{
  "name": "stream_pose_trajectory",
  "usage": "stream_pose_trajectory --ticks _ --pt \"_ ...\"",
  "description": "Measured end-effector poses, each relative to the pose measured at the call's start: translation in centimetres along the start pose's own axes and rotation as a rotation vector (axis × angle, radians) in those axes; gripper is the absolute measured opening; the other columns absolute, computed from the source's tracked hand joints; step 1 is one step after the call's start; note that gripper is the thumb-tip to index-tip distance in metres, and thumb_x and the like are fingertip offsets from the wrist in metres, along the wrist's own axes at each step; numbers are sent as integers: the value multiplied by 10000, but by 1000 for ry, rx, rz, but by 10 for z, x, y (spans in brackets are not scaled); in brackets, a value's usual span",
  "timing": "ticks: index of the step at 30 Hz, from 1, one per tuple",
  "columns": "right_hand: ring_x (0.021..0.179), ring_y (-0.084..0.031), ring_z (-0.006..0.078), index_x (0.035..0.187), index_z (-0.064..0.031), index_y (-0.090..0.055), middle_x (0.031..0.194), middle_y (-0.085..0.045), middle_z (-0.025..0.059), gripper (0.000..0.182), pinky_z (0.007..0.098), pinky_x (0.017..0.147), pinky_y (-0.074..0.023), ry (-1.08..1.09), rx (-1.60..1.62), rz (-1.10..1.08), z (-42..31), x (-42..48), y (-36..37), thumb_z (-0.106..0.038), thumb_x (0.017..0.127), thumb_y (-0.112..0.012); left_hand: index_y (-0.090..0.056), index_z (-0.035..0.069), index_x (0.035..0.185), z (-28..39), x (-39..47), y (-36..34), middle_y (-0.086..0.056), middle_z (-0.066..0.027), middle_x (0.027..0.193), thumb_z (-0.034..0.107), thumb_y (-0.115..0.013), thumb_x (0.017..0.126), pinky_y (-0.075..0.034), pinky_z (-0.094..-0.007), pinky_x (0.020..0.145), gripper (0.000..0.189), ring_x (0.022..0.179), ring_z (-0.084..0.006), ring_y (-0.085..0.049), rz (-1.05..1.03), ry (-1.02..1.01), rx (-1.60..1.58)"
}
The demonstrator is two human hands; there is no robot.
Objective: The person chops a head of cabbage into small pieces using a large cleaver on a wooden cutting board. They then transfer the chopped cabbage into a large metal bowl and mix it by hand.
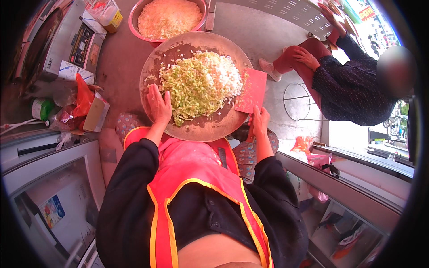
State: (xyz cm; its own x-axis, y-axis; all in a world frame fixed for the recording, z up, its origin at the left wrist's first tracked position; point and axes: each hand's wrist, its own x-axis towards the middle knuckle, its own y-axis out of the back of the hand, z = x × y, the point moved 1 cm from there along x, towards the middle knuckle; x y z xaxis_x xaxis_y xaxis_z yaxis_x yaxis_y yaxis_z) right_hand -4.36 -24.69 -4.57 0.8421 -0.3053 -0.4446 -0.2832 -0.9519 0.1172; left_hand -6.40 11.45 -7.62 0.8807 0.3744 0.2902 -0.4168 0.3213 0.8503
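A heap of chopped cabbage [192,87], green on the left and whiter on the right, lies on a large round chopping board [197,132]. At the heap's left edge my left hand [160,105] rests flat with fingers stretched, touching the board and perhaps some scraps. My right hand [260,120] grips the handle of a broad cleaver [251,90] at the board's right side. The cleaver's blade lies beside the heap, partly over the board's rim, with bits of cabbage stuck to it.
Beyond the board stands a red-rimmed basin [133,18] full of chopped cabbage [169,16]. A person [352,80] sits at the right near a round wire stand [296,102]. At the left are a cardboard box [96,114], plastic bags and a metal appliance [63,40].
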Motion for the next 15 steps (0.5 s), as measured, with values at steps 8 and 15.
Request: stream_pose_trajectory --ticks 8,15 --pt "399 -454 96 837 -28 -527 587 -522 41 217 233 338 -382 -30 -52 -249 -16 8 -65 -242 865 -551 -259 -42 1318 9 0 4 -339 -207 1335 365 -419 893 -188 -435 1051 610 1270 -316 -279 26 -2 21" --pt "406 -456 98 826 -29 -518 605 -529 47 223 229 343 -376 -80 -8 -328 -25 4 -82 -246 875 -540 -264 -39 1318 10 -1 4 -340 -201 1335 363 -425 888 -177 -427 1058 610 1271 -309 -279 23 8 40"
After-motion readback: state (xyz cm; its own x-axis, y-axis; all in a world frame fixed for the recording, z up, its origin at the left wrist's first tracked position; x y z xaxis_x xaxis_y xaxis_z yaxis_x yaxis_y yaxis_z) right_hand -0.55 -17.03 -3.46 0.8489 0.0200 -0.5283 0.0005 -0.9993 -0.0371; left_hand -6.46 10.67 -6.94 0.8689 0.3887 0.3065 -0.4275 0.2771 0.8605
